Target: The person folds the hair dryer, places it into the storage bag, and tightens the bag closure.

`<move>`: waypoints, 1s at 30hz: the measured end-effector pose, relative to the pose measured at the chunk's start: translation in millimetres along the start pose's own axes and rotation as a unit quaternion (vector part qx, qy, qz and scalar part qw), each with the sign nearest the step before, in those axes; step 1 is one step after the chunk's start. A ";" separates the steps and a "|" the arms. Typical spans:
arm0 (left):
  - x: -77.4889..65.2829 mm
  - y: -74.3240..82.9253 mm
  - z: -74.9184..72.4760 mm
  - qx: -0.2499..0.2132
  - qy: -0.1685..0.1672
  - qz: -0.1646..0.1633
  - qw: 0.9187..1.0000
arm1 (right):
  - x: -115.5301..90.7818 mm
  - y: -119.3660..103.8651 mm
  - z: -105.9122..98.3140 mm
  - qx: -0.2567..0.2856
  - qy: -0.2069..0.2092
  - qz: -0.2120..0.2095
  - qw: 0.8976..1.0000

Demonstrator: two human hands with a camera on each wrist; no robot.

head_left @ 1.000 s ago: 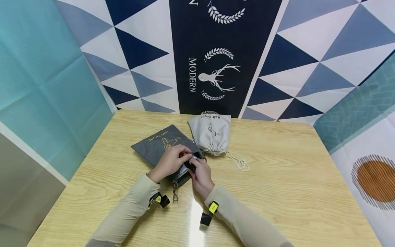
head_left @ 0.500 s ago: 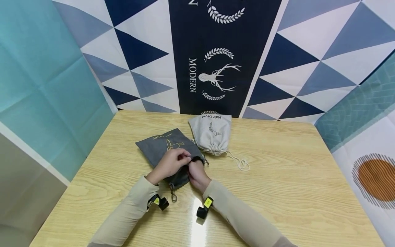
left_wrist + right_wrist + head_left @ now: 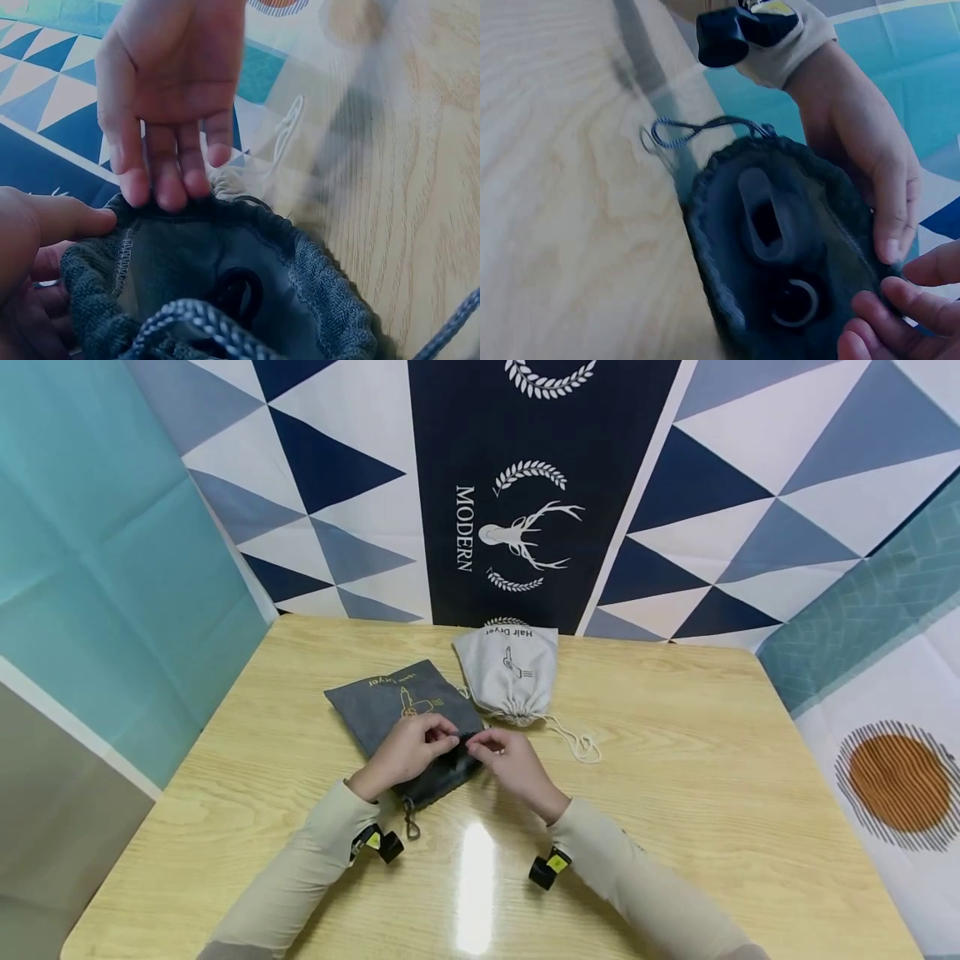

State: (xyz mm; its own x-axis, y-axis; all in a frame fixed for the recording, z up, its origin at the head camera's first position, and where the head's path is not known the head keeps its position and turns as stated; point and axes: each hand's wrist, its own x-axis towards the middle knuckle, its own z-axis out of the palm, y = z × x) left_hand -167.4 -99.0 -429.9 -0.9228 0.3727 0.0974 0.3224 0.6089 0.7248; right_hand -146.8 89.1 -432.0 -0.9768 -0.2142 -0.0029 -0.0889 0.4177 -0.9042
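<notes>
A dark grey drawstring bag [image 3: 420, 693] with a gold hair dryer print lies on the table, its mouth towards me. My left hand [image 3: 408, 747] pinches the rim, thumb on one side and fingers behind. At the same rim are the fingertips of my right hand [image 3: 517, 768]; in the right wrist view its thumb stands apart from the fingers. Inside the gathered mouth, the right wrist view shows a dark oblong nozzle [image 3: 763, 217] and a ring-shaped piece [image 3: 795, 304]. A dark looped cord [image 3: 240, 289] shows inside in the left wrist view. Deeper contents are hidden.
A light grey drawstring bag [image 3: 513, 672] printed "Hair Dryer" lies behind, its white cord [image 3: 577, 743] trailing right. The grey bag's braided cord loop [image 3: 411, 822] hangs onto the wooden table [image 3: 675, 793]. Patterned cloth [image 3: 495, 527] rises at the table's back edge.
My right hand has come out of the bag's mouth and moved right to its rim. A pale part visible at the mouth earlier is hidden in the head view. My left hand stays at the rim.
</notes>
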 end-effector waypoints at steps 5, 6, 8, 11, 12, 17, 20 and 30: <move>0.5 1.2 -1.6 -0.003 -0.002 0.000 1.000 | 3.1 -5.1 -9.6 -0.045 0.024 -0.049 0.997; 0.3 1.3 -1.7 -0.004 -0.003 -0.002 1.000 | 3.4 -5.7 -10.7 -0.048 0.025 -0.056 0.997; -0.3 1.2 -1.3 -0.005 -0.007 -0.004 1.000 | 4.4 -5.9 -11.7 -0.059 0.031 -0.072 0.995; -1.2 1.2 -0.6 -0.005 -0.008 -0.004 1.000 | 5.3 -6.5 -12.0 -0.083 0.037 -0.095 0.991; -1.2 1.2 -0.5 -0.003 -0.007 -0.003 1.000 | 5.7 -6.7 -11.8 -0.091 0.040 -0.105 0.990; -0.6 2.2 -0.7 0.012 -0.005 0.006 1.000 | 8.3 -8.1 -8.9 -0.170 0.061 -0.179 0.967; -1.1 2.7 -1.1 0.017 -0.007 0.014 1.000 | 9.3 -9.7 -6.1 -0.223 0.057 -0.217 0.949; -3.5 1.5 -2.0 0.008 -0.003 0.026 1.000 | 11.2 -10.6 0.3 -0.293 0.051 -0.255 0.920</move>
State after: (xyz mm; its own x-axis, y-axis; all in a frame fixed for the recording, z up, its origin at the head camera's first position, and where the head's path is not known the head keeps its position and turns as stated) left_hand -164.2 -100.8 -427.8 -0.9033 0.4082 0.1318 0.3739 0.5987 0.7083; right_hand -156.8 82.0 -422.6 -0.7898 -0.4419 0.4254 -0.6008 0.6971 -0.3912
